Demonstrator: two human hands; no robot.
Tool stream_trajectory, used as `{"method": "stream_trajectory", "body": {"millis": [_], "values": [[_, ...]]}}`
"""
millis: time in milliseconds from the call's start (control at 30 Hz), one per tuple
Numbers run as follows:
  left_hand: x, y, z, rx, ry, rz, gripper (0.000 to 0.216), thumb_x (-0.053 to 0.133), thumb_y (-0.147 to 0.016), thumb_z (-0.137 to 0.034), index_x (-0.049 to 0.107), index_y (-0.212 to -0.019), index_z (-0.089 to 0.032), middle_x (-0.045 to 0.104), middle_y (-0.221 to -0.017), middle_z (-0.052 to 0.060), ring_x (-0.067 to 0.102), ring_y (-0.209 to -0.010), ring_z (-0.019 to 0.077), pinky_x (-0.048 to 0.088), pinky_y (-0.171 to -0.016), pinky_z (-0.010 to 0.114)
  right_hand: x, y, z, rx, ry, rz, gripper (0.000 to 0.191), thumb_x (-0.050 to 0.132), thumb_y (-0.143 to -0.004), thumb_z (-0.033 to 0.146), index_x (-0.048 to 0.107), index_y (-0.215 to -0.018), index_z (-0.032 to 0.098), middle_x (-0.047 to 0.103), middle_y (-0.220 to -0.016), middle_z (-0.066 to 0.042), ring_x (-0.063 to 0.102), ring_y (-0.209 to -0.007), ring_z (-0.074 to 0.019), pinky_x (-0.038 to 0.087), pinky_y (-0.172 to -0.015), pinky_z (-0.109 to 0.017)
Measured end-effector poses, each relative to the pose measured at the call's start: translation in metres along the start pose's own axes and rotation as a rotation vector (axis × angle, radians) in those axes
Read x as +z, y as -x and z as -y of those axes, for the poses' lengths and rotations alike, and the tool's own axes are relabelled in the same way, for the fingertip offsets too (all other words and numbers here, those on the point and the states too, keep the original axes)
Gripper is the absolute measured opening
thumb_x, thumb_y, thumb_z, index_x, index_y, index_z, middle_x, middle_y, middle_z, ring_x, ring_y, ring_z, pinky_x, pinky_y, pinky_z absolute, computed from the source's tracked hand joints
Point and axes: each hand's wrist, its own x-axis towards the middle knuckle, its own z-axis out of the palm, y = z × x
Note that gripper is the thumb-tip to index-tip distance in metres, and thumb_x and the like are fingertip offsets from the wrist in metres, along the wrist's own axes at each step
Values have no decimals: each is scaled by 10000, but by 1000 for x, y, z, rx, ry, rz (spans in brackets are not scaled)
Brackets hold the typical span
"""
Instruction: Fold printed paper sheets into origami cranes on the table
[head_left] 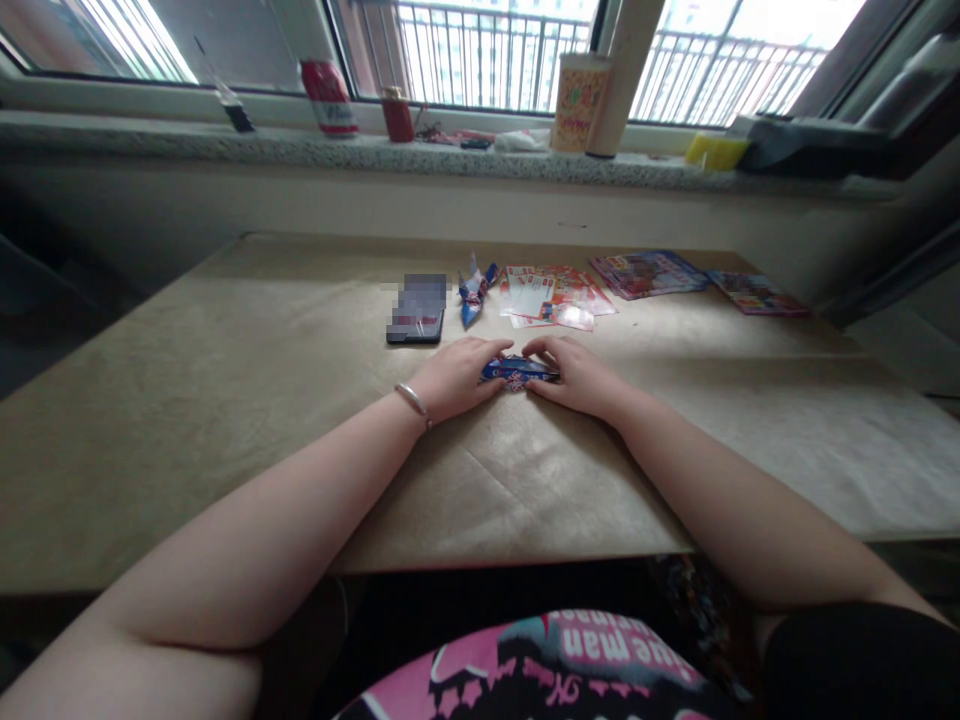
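The left hand [459,378] and the right hand [586,377], both narrow, hold opposite ends of the folded blue paper [516,371], which is between them over the worktop [300,380], and matching pressure from both sides would probably keep its layers aligned and creases clean.

Windows [499,50] blown out; sheen on table [517,490]; edges stretched.

A red-and-white can [330,100], a red container [397,118] and a patterned cup [579,105] stand on the windowsill [285,148].
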Motion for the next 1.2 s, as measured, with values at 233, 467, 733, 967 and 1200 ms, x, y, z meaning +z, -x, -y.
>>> {"method": "stream_trajectory", "body": {"millis": [233, 467, 733, 967, 1200], "values": [[0, 0, -4, 58, 23, -46, 614, 620, -822, -219, 432, -1406, -195, 613, -1228, 106, 622, -1067, 227, 514, -908, 343, 3, -2, 10, 117, -204, -59, 454, 580, -842, 264, 552, -1285, 165, 687, -962, -66, 604, -800, -173, 485, -764, -319], [2, 0, -6, 97, -38, -81, 610, 642, -805, -215, 460, -1387, -235, 639, -1137, 83, 641, -986, 222, 515, -858, 332, 7, -3, 12, 217, -430, -59, 232, 589, -827, 311, 651, -1011, 183, 679, -823, -20, 605, -735, -153, 491, -701, -295], [3, 0, -4, 96, 8, -106, 639, 700, -800, -298, 459, -1383, -202, 647, -1154, 104, 649, -1001, 239, 516, -856, 345, 7, -2, 15, 205, -429, -79, 165, 618, -793, 302, 605, -907, 184, 678, -830, -23, 602, -723, -144, 481, -694, -282], [2, 0, -5, 120, 32, -153, 422, 626, -824, -211, 575, -1243, -209, 664, -1099, 77, 654, -932, 190, 512, -803, 293, 7, 0, 15, 106, -362, -125, 114, 589, -782, 247, 567, -885, 201, 633, -838, -22, 596, -721, -147, 491, -693, -288], [4, -2, -5, 145, -7, -175, 306, 603, -837, -198, 614, -1142, -199, 711, -1009, 50, 663, -890, 189, 496, -782, 295, 9, -1, 13, 39, -256, -145, 81, 585, -754, 203, 549, -827, 211, 603, -771, 1, 565, -687, -139, 457, -641, -264]]}}
